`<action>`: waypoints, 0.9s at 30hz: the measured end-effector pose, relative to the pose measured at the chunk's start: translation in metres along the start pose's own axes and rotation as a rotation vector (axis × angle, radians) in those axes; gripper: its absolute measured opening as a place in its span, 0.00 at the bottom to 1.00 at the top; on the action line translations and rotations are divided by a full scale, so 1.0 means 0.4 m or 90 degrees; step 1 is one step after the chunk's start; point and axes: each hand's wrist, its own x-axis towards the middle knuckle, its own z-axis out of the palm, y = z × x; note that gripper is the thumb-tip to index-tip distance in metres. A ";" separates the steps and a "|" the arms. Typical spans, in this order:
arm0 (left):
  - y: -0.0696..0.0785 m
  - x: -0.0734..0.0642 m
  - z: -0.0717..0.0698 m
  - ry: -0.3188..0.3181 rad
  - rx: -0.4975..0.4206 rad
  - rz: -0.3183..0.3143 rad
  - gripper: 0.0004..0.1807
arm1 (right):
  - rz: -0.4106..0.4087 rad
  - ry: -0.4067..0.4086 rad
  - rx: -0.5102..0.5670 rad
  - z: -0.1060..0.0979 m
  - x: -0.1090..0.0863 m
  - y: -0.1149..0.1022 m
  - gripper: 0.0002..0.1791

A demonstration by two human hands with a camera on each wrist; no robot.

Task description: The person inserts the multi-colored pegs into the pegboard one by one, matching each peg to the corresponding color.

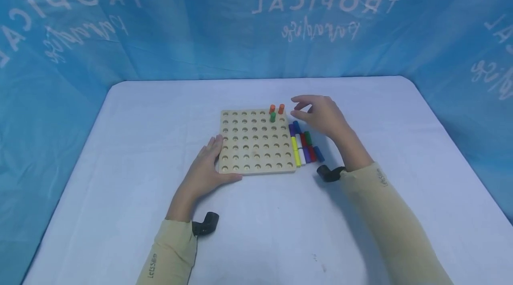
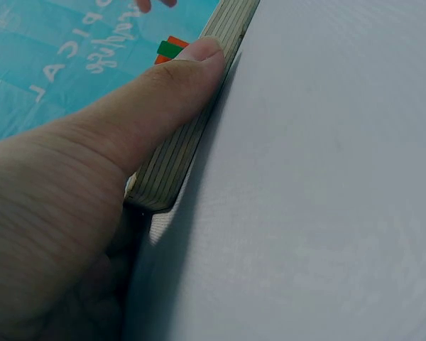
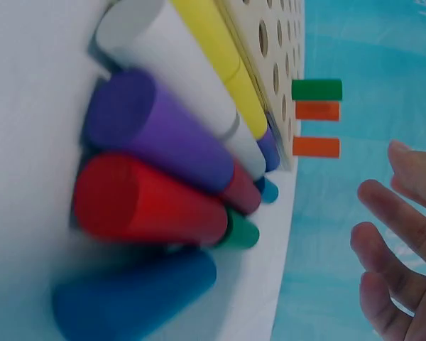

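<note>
A square wooden pegboard (image 1: 250, 142) with rows of round holes lies on the table. Two orange pegs (image 1: 281, 109) stand in its back row near the right corner, and a green peg (image 1: 273, 117) stands just in front of them. My left hand (image 1: 204, 171) rests at the board's near left corner, fingers along the left side and the straight thumb (image 2: 163, 89) against the front edge. Just right of the orange pegs, my right hand (image 1: 320, 113) hovers with loosely bent fingers (image 3: 397, 213). Nothing shows between them.
Several loose pegs lie in a cluster against the board's right side: yellow (image 3: 216, 46), white (image 3: 170, 64), purple (image 3: 153, 128), red (image 3: 145, 202), blue (image 3: 138, 295) and green. A white cloth covers the table (image 1: 140, 133). Behind it hangs a blue printed curtain (image 1: 224, 31).
</note>
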 end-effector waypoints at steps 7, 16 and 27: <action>-0.004 0.001 0.002 0.001 -0.001 0.000 0.71 | 0.026 -0.018 0.001 -0.014 -0.015 0.042 0.25; -0.005 0.004 -0.001 -0.001 0.004 0.004 0.70 | 0.088 -0.119 -0.046 -0.014 -0.032 0.084 0.27; -0.004 0.006 0.000 -0.002 0.007 0.003 0.70 | 0.114 -0.195 -0.062 0.000 -0.035 0.103 0.27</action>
